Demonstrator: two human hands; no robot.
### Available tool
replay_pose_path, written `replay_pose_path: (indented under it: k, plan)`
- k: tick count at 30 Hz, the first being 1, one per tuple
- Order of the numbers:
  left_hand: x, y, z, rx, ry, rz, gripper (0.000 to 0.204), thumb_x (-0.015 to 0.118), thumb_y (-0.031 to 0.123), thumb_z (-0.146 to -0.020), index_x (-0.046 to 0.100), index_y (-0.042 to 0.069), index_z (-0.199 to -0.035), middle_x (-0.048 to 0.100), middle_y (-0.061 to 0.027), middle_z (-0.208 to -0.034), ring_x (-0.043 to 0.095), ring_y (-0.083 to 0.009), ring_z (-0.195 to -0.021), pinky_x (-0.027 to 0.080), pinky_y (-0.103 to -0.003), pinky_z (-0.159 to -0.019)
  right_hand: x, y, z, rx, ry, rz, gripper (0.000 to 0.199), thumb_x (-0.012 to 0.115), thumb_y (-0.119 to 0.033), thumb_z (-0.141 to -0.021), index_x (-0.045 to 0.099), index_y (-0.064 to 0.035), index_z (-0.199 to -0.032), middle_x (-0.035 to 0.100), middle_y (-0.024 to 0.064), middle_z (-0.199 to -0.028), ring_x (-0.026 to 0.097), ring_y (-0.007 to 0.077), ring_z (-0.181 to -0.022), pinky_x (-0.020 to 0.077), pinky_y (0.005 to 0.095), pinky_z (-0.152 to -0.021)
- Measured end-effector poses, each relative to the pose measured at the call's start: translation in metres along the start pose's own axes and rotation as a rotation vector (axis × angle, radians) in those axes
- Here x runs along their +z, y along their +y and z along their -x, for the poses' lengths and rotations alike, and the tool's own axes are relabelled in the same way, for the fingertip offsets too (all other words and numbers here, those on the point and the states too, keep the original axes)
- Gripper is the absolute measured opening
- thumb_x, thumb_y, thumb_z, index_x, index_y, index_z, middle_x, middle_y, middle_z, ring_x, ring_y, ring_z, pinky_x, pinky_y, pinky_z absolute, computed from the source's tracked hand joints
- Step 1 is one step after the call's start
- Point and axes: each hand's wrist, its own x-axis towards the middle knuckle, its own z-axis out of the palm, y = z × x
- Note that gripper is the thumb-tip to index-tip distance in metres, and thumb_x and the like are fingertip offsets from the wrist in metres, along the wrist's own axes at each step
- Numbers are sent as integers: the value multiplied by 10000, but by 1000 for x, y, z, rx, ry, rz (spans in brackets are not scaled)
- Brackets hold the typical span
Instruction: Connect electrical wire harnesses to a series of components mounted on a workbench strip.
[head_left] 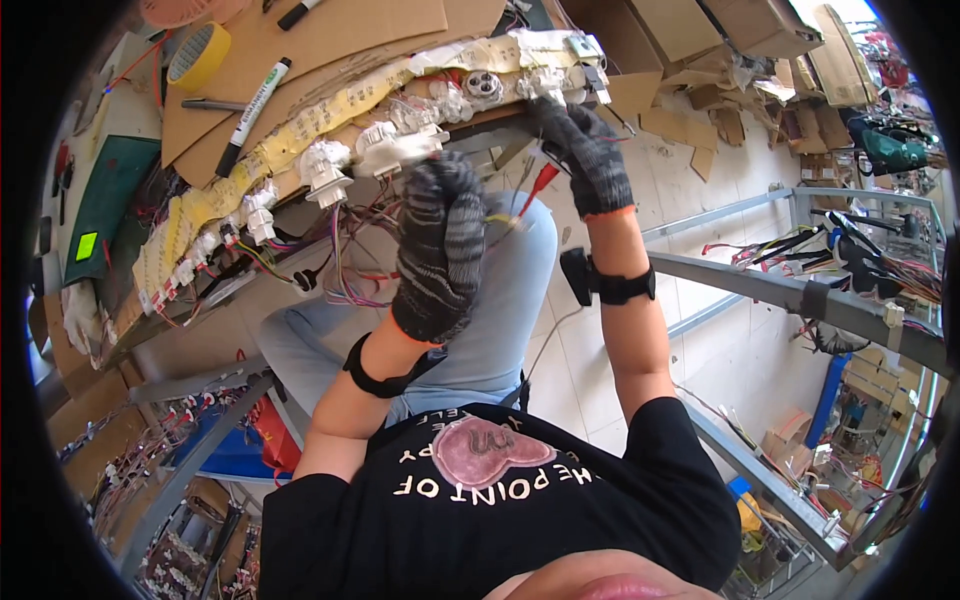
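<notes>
Both my hands wear dark grey striped gloves. My left hand [440, 245] is closed, its fingers bent together beside a white connector block [400, 153] on the board's near edge; what they grip, if anything, is hidden. Further right, my right hand [588, 155] is closed too, its fingertips at the white connectors [543, 84] near the board's right end. Whatever those fingers hold is hidden. Just below that hand hangs a red clip [541, 188] with a yellow wire. White connector housings [325, 172] line the board, with bundled wires [350, 255] hanging beneath.
Yellow labelled tape [305, 120] runs along the curved board. Behind it lie a marker [253, 115], a tape roll [199, 55] and cardboard [370, 35]. A green box with a lit display [87, 245] stands left. Metal rails [740, 275] and wire harnesses [865, 260] are at right.
</notes>
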Motion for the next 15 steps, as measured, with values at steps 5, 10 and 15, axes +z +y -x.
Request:
replay_pose_path:
  k: [5,10,15]
  plan:
    - [-17,32,1,-155,-174,243,361,442,7,-906,398,14,-1264,552,-82,-1108,539,-160,-1005,443,-261,-847,1,8,12,-209,73,31,172,590,-159,-846,636,7,-851,620,23,-752,528,82,-667,421,226,-628]
    - [-1,13,-2,20,201,-237,248,429,167,-939,522,40,-1130,588,-62,-1038,569,-130,-893,454,-266,-761,9,10,8,-175,229,-23,169,607,-148,-832,628,16,-868,620,22,-755,519,82,-635,423,220,-605]
    - [0,24,-12,213,74,-1290,341,377,-4,-903,415,-56,-1238,494,-151,-1206,508,-221,-1078,424,-311,-908,-4,12,33,-627,634,407,186,645,-121,-796,618,10,-926,623,62,-842,558,136,-761,446,272,-703]
